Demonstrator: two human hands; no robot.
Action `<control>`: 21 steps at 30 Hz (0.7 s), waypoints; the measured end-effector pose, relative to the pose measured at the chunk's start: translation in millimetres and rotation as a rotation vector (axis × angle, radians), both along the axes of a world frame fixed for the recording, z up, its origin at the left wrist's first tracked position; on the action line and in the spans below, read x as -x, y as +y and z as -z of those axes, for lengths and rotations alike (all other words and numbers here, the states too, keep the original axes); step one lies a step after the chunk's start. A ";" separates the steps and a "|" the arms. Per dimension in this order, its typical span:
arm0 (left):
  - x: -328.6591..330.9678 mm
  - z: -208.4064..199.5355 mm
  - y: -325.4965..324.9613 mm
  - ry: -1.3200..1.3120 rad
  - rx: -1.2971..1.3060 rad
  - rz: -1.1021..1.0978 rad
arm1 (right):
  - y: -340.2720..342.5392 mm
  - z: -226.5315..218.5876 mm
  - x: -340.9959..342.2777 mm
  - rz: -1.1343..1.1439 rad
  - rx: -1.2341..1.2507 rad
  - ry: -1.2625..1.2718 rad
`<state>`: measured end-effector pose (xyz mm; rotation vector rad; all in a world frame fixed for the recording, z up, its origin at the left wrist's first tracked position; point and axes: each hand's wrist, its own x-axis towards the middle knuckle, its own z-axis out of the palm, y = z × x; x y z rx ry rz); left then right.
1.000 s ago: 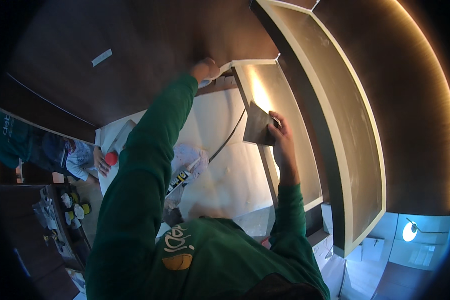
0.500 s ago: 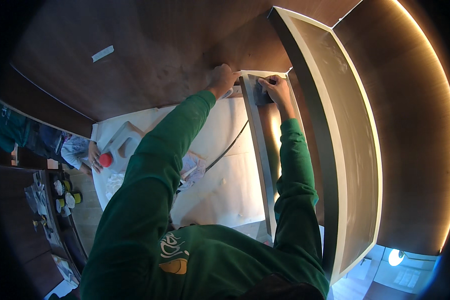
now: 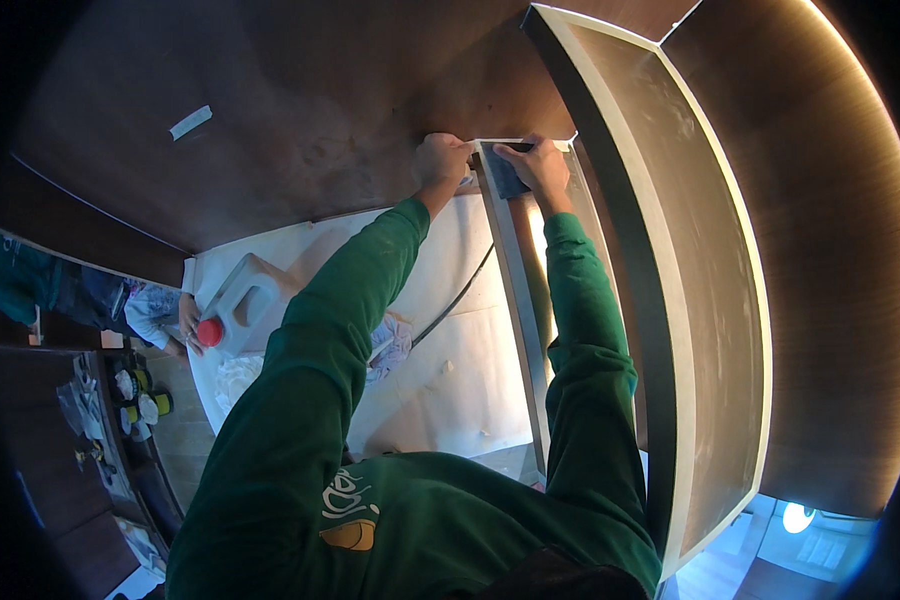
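The right hand point(image 3: 544, 170) pinches a dark flat plate point(image 3: 510, 180) at the narrow frame point(image 3: 513, 270)'s end; the left hand point(image 3: 442, 160), just left, I can't read. Looks like corner work; next calls for steady pressure.

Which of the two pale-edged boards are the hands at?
The narrower-looking left board: the left hand is by its upper corner, the right hand holds a dark flat plate there. The larger right board has no hand on it.

From here I see the dark plate point(image 3: 510, 180) as smooth, metal or plastic I can't tell; the wall point(image 3: 320, 110) looks satiny wood, the jug point(image 3: 238, 338) cloudy plastic, the sleeve point(image 3: 335, 300) matt cloth.
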<state>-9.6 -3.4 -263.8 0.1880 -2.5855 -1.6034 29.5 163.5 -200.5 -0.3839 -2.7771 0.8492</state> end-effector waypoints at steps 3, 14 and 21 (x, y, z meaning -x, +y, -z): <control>-2.1 -2.2 0.1 -0.038 0.005 -0.005 | -0.8 2.4 0.2 -0.012 -0.018 0.019; -20.4 -25.6 17.5 -0.023 0.106 -0.192 | -7.5 0.5 0.1 -0.008 -0.040 0.027; -17.9 -18.2 14.7 0.006 0.090 -0.138 | -5.0 9.1 2.6 0.001 -0.069 0.069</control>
